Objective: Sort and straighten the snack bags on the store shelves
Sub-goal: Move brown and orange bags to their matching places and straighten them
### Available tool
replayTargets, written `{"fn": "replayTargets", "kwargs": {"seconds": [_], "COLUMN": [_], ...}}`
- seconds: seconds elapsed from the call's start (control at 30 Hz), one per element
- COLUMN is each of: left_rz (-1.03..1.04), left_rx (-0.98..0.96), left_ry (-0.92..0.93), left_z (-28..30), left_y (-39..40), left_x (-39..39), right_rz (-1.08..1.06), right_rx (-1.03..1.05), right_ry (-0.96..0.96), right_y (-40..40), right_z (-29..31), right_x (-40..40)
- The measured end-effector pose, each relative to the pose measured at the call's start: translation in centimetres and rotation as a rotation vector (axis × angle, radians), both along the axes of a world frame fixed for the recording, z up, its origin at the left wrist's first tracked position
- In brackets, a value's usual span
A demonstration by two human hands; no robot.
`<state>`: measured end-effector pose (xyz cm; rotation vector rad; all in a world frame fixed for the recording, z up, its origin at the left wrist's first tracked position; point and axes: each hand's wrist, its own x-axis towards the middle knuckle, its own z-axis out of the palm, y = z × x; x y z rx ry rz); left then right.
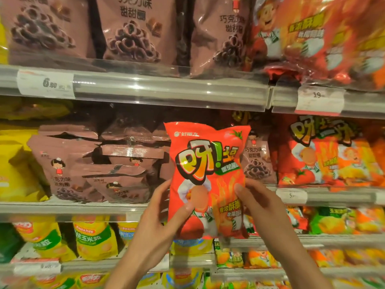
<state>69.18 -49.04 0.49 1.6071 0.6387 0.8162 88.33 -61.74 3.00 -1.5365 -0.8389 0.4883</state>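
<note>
- Both hands are closed on a red snack bag [208,180]: the left hand [164,213] pinches its 7 o'clock edge, the right hand [256,203] its 4 o'clock edge.
- Upright, long axis vertical, print facing the camera, the bag is held before the middle shelf [62,207].
- Glossy, crinkled film is seen.
- Brown bags [87,165] are slumped at 9 o'clock.

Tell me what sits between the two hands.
In the head view, the red tomato-flavour snack bag fills the stretch: the left hand grips its left edge and the right hand its right edge, holding it upright before the brown chocolate ring bags.
</note>
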Motion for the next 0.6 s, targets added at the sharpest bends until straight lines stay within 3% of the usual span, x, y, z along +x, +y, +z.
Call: {"fn": "replayTargets", "kwargs": {"seconds": [0.4, 0.6], "left_rz": [0.159, 0.264], "left_rx": [-0.118, -0.056], "left_ry": [-0.123, -0.164], "left_z": [0.6, 1.5], "left_y": [-5.1, -5.4], "left_x": [4.6, 4.9], "right_rz": [0.203, -0.067], "right_rx": [-0.165, -0.032], "right_ry": [-0.083, -0.43], "right_y": [-2.9, -1.5], "right_z": [2.3, 2.7], "right_x": [5.2, 9.2]}}
